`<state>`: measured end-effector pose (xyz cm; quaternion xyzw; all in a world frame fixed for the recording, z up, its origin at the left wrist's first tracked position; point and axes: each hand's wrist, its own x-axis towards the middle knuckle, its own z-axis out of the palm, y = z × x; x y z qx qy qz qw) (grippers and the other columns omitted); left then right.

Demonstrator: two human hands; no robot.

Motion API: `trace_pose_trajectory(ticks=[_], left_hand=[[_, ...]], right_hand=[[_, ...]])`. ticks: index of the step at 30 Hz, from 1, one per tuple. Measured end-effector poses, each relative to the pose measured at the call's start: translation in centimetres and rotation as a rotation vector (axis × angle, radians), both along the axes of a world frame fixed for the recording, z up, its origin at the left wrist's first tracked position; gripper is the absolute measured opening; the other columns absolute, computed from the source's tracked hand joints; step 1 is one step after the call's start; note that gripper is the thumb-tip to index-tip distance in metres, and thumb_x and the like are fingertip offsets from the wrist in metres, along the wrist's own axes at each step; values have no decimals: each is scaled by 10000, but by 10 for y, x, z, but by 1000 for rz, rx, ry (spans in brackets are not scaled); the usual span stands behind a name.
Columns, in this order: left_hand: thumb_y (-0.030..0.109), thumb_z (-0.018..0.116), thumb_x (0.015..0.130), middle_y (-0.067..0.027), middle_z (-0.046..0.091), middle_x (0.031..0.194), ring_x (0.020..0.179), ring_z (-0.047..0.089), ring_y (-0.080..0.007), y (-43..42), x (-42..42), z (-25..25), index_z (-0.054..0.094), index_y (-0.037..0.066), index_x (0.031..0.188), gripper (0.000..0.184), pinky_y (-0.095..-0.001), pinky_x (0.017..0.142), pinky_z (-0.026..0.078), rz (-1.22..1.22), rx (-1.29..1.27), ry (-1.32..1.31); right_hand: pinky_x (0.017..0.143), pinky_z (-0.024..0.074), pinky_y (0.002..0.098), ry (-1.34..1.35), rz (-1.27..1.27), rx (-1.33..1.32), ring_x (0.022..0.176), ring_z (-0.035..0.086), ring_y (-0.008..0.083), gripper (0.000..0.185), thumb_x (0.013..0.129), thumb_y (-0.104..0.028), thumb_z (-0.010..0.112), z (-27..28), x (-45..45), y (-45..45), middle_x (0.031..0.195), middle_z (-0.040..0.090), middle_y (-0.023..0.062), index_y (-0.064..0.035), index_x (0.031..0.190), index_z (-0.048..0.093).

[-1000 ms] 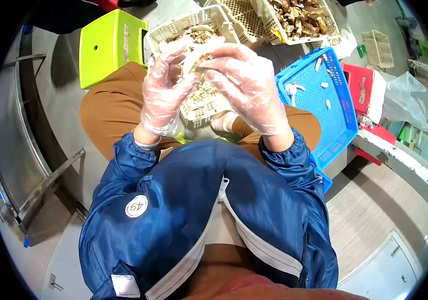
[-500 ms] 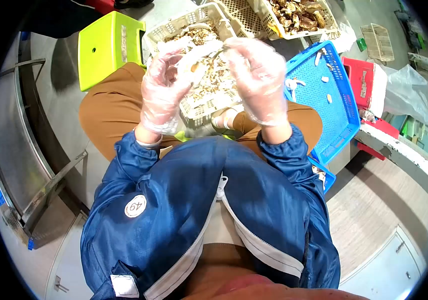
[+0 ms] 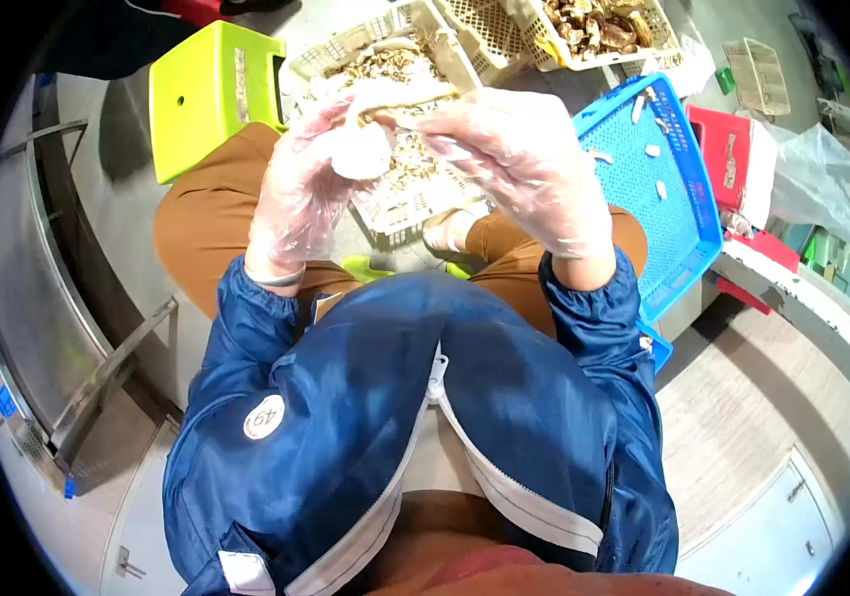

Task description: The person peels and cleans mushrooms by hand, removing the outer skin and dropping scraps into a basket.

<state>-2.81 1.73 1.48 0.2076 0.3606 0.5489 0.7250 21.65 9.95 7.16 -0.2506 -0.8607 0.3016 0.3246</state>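
While my clear-gloved left hand is gripping a pale, slender mushroom-like piece above the cream slotted plastic crate, its long stem is pointing rightward to my clear-gloved right hand, whose fingertips are sitting bunched, their hold unclear.

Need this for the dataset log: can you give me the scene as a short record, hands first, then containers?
left_hand: gloved hand, fingers around a pale piece with a rounded white end
right_hand: gloved hand, fingertips close to the same piece; contact unclear
crate_below: pale lattice crate holding brown-and-white scraps
tray_right: blue perforated tray, a few white pieces scattered in it
crate_far: second crate holding larger brown chunks
stool_left: bright green stool
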Motion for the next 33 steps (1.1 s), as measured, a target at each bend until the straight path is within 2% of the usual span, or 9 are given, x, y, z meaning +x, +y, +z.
trace_pose_trajectory(ticks=[3, 4, 7, 11, 15, 19, 23, 27, 33], left_hand=[[207, 667, 1030, -117, 694, 1321, 1075, 721, -162, -2, 12, 7, 551, -4, 1486, 516, -298, 815, 627, -5, -12, 143], [212, 690, 1021, -115, 689, 1338, 1112, 708, -164, -5, 9, 1, 558, -12, 1487, 533, -311, 892, 614, -35, 23, 111], [239, 731, 1001, -118, 687, 1348, 1164, 696, -178, -4, 8, -6, 568, -13, 1484, 569, -322, 979, 585, -94, 66, 129], [281, 785, 971, -121, 688, 1346, 1179, 694, -184, -3, 9, -7, 568, -16, 1490, 636, -322, 977, 587, -129, 33, 140], [202, 742, 990, -114, 699, 1313, 1079, 726, -162, 1, 5, 0, 568, -15, 1487, 569, -298, 833, 629, -155, -41, 219], [177, 715, 1002, -102, 711, 1268, 1056, 731, -157, 1, 13, 0, 566, -1, 1489, 540, -294, 836, 628, -77, -33, 242], [188, 715, 1014, -95, 721, 1233, 1058, 732, -159, 1, 14, -6, 533, 20, 1517, 561, -311, 834, 636, -34, -18, 169], [202, 712, 1025, -95, 717, 1227, 1060, 732, -159, 1, 16, -7, 485, 43, 1555, 598, -329, 836, 643, -45, -25, 91], [191, 690, 1042, -91, 698, 1290, 1100, 723, -179, -4, 21, -10, 479, 41, 1565, 584, -334, 836, 648, -26, -20, 43]], right_hand=[[670, 558, 393, 38, 17, -2, 804, 738, 313, 182, 916, -111, 783, -19, -1, 0, 934, 760, 144, -56, 1089, 772], [712, 574, 405, -5, 33, -38, 877, 756, 329, 213, 901, -100, 787, -22, 0, 0, 1009, 777, 153, -63, 1111, 774], [757, 601, 415, 106, 78, -75, 863, 752, 341, 234, 889, -94, 793, -28, -2, 3, 944, 771, 135, -112, 1122, 789], [760, 595, 416, 100, 92, -101, 877, 754, 340, 238, 885, -87, 786, -44, -1, 6, 954, 775, 130, -113, 1120, 806], [720, 580, 436, 72, -46, -93, 833, 738, 346, 184, 879, -134, 788, -44, -9, -7, 907, 767, 123, -123, 1062, 809], [731, 591, 404, -11, -196, -91, 823, 756, 343, 150, 910, -77, 773, -32, -13, -24, 949, 773, 166, -34, 1053, 784], [711, 578, 413, 26, -339, -21, 800, 737, 327, 199, 876, -32, 779, -33, -17, -36, 933, 749, 147, -30, 1074, 774], [710, 571, 400, 113, -279, 33, 787, 718, 315, 218, 860, -74, 792, -36, -21, -31, 923, 725, 125, -49, 1076, 776], [792, 556, 427, 40, -243, 156, 911, 707, 294, 221, 800, -144, 800, -36, -18, -21, 995, 719, 56, -122, 1019, 790]])
